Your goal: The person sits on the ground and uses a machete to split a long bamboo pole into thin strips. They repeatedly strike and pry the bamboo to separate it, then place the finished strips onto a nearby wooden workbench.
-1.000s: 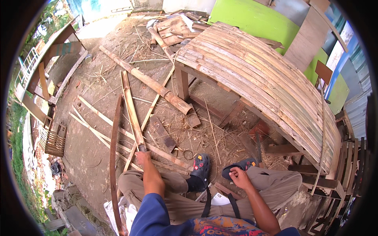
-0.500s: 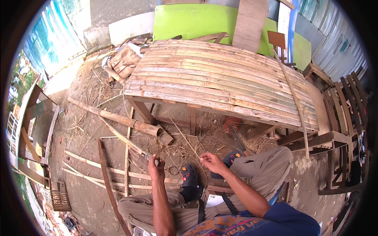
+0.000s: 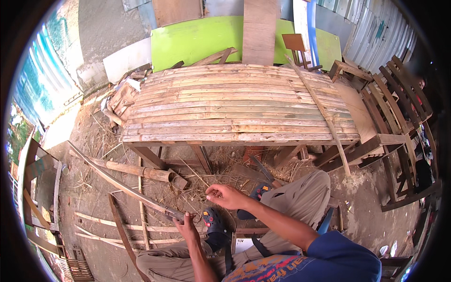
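Observation:
My left hand (image 3: 188, 226) is closed round the lower end of a long bamboo strip (image 3: 120, 184), which slants up and away to the left. A greyish patch shows on the strip beside my fingers, too small to make out. My right hand (image 3: 226, 196) is bent in a pinch, holding the end of a thin bamboo sliver (image 3: 195, 173) that points away to the far left. The hands are apart, above my dark clogs (image 3: 214, 220). A knife with a long dark blade (image 3: 261, 168) leans near my right foot.
A bamboo-slat table (image 3: 239, 105) stands ahead, with a long stick (image 3: 319, 105) lying across its right end. A thick bamboo pole (image 3: 136, 170) and a frame of thin strips (image 3: 143, 209) lie at left. A wooden slatted chair (image 3: 392, 127) stands at right.
My head view has shifted. My right hand has moved left with the thin sliver, closer to my left hand. The long strip in my left hand now reaches farther out to the left.

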Demonstrator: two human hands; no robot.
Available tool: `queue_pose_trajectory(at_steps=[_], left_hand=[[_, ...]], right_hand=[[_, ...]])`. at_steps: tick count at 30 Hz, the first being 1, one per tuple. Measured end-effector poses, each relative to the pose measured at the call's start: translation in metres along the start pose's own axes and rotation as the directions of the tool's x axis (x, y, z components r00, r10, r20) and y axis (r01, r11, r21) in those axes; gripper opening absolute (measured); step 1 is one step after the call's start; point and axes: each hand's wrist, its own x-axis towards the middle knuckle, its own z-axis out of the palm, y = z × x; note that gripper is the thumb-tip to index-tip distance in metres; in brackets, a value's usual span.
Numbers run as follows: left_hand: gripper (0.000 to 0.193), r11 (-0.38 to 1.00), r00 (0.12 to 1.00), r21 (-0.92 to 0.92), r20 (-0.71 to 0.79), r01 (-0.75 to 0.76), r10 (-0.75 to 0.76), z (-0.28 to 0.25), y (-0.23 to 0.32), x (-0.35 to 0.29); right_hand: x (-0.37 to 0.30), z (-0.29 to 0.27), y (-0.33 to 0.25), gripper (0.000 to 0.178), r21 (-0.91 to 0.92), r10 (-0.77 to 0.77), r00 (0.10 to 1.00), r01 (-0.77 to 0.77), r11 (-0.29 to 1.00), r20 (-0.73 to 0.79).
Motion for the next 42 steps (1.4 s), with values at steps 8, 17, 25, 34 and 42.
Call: queue_pose_trajectory(at_steps=[8, 17, 25, 34, 42], left_hand=[[0.094, 0.957, 0.984, 0.243, 0.122, -0.159, 0.133, 0.048, -0.012, -0.04], [0.076, 0.906, 0.779, 0.208, 0.601, -0.369, 0.179, 0.127, -0.065, -0.06], [0.076, 0.497, 0.494, 0.399, 0.867, -0.771, 0.07, 0.174, -0.09, -0.086], [0.043, 0.883, 0.418, 0.435, 0.846, -0.179, -0.332, 0.228, 0.029, -0.036], [0.078, 0.966, 0.346, 0.218, 0.903, 0.137, -0.253, 0.36, 0.03, -0.045]], right_hand=[[-0.011, -0.016, -0.087, 0.066, -0.066, -0.259, 0.934, 0.251, 0.966, -0.246], [-0.04, -0.06, -0.094, 0.075, 0.123, 0.123, 0.826, -0.066, 0.99, -0.55], [-0.081, -0.102, -0.033, 0.057, 0.068, 0.071, 0.412, -0.023, 0.997, -0.909], [-0.142, -0.114, 0.023, 0.052, -0.008, 0.042, 0.257, -0.191, 0.982, -0.965], [-0.147, -0.042, 0.053, 0.059, 0.182, 0.247, 0.378, -0.197, 0.963, -0.892]])
